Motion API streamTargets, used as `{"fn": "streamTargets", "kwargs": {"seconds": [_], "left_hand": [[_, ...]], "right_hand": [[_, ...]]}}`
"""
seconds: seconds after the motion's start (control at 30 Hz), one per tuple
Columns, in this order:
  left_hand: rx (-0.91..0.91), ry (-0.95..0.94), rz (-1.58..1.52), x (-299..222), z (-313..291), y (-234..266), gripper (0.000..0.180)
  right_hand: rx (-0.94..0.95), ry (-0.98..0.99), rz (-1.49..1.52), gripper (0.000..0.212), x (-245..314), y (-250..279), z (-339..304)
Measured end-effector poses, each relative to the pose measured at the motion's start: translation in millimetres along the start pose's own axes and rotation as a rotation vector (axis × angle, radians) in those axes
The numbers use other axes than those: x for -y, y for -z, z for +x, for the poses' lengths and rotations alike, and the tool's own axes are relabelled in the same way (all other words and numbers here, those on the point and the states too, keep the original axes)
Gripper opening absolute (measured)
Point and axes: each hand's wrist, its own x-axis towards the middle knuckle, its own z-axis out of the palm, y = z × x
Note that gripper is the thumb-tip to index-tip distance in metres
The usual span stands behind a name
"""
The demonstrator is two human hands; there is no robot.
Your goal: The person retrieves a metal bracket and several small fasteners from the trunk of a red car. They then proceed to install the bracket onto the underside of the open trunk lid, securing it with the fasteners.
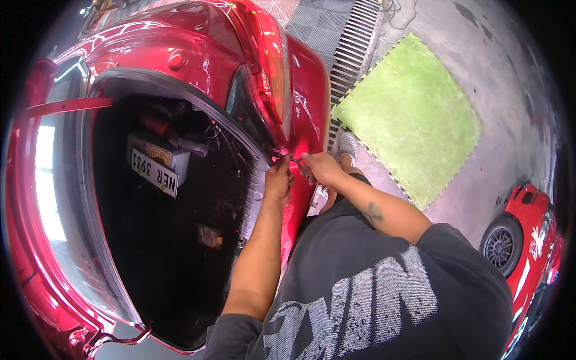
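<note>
The red car [198, 42] fills the left half of the view, its boot lid raised and the boot [162, 222] open. The boot interior is dark; a white plate [155, 172] lies inside it near the upper left, against a pale box. A grey rubber seal [180, 90] runs around the boot opening. The tail lamp [273, 66] sits at the right rear corner of the body, above the hands.

The concrete floor [516, 126] occupies the right half. A green mat [408, 117] with interlocking edges lies on it, well apart from the car. A steel drain grate [354, 51] runs between the car and the mat. A second red car [534, 240], with a dark spoked wheel [503, 246], shows at the right edge.

The person wears a dark grey shirt [372, 288] with pale print. One grey shoe [347, 146] shows just beyond the right hand.

Both hands meet at the right edge of the boot opening, just below the tail lamp. The left hand [279, 180] is curled, its fingertips pinched at the body edge. The right hand [321, 167] is closed around a thin dark tool [302, 167], possibly a small driver; its tip is too small to identify. The tool lies between the two hands, pointing toward the seam beneath the lamp. What the left hand pinches cannot be told.
</note>
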Motion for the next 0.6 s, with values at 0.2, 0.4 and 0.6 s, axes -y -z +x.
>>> {"fn": "streamTargets", "kwargs": {"seconds": [0.2,0.4,0.6], "left_hand": [[-0.028,0.036,0.005,0,-7,1,0.031],[0.044,0.025,-0.041,-5,0,6,0.03],[-0.032,0.051,-0.086,4,3,0,0.031]], "right_hand": [[-0.537,1.004,-0.733,0.034,-14,-9,-17],[0.11,-0.023,0.335,0.054,4,-21,3],[-0.616,0.876,-0.77,0.036,7,0,-37]]}}
